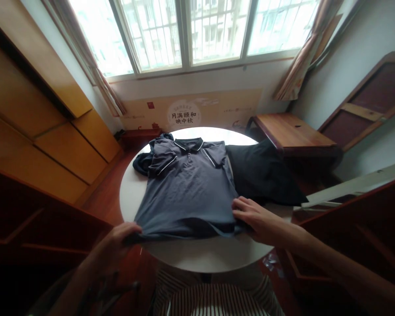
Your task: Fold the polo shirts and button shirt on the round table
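Observation:
A grey polo shirt (191, 188) lies spread front side up, its dark collar at the far side and its hem toward me. White piping edges the collar and both short sleeves, which are folded inward over the chest. My left hand (127, 232) is closed on the hem's left corner, at the table's edge. On the other side, my right hand (248, 213) pinches the shirt's right edge a little above the hem. Between the two hands the hem bows up slightly in a loose ripple.
Under the shirt is a round white table (204, 256). Black folded cloth (260, 171) lies at its right, partly over the edge, and a dark bundled garment (141, 163) at its left. A wooden side table (296, 129) stands back right; yellow cabinets (62, 145) line the left.

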{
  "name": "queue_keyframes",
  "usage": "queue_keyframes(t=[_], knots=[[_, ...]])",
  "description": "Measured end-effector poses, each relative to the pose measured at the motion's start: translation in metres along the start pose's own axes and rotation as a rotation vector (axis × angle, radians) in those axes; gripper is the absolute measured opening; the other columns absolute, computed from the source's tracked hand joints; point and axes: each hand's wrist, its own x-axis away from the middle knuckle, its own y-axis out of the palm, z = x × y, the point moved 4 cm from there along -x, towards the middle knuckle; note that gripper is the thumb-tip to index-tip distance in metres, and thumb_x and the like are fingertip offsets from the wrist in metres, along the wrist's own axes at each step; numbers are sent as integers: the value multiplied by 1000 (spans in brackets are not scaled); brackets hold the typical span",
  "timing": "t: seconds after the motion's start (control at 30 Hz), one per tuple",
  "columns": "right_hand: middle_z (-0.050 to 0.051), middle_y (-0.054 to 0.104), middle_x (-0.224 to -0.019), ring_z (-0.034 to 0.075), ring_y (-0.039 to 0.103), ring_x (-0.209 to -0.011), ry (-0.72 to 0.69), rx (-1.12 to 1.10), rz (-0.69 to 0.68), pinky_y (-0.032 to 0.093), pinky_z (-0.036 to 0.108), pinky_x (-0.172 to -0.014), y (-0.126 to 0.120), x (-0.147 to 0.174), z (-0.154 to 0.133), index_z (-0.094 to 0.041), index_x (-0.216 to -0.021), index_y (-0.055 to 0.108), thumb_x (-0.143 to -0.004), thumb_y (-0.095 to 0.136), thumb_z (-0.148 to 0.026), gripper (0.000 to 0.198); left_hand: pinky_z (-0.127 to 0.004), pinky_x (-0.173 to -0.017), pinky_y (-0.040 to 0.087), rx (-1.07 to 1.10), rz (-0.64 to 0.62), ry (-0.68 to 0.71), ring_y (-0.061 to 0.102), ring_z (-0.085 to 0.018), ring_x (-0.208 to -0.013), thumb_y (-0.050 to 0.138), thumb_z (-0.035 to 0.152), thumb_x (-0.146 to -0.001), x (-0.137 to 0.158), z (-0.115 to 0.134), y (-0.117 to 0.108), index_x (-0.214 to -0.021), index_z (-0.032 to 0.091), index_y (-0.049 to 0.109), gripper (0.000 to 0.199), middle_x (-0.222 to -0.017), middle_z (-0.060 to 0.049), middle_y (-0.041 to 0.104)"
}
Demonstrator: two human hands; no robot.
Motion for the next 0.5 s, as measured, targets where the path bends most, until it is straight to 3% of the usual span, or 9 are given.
queue_keyframes(t=[0.13,0.27,0.4,0.5], knots=[[7,60,-93,22,53,-86,12,23,-47,41,35,-80,21,41,-21,-18,-87,57,-66,58,-3,26,-21,-66,48,16,69,91,59,-14,-68,55,16,-88,38,9,0,-78,19,64,14,-72,-2,62],[6,62,-89,20,54,-80,33,-9,-125,40,33,-73,48,70,-33,-18,-85,56,-65,57,1,28,-22,-65,49,-7,93,80,57,-15,-68,62,24,-86,59,12,5,-73,20,63,14,-72,-2,60],[6,62,-88,19,55,-79,69,-66,-65,44,33,-72,45,85,-38,-18,-85,57,-84,52,-4,15,-20,-62,49,48,66,23,57,-14,-66,73,31,-79,68,10,6,-83,21,70,11,-74,-1,61],[10,65,-102,22,59,-96,49,-96,9,50,37,-84,33,97,-39,-18,-92,61,-93,45,-10,18,-20,-61,51,148,54,8,58,-14,-66,76,34,-77,74,10,1,-90,23,75,17,-74,-1,60]])
